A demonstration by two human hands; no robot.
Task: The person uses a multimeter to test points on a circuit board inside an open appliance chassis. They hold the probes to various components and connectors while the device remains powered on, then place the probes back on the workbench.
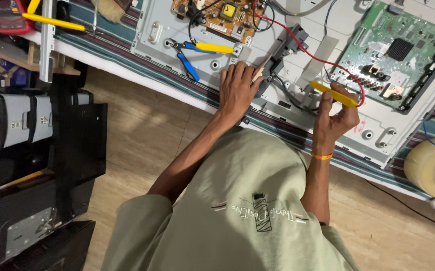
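My left hand lies palm down on the grey metal chassis of an opened flat screen. Its fingertips touch a black plastic module and a small beige piece next to it. My right hand is shut on a yellow pen-shaped tool, held level just above the chassis. A red wire arcs from the brown power board round to that tool's right end. The green main board lies beyond my right hand, at the upper right.
Pliers with blue and yellow handles lie on the chassis left of my left hand. A red meter with a yellow probe sits top left. A tape roll rests at the right. Black panels stand on the floor, left.
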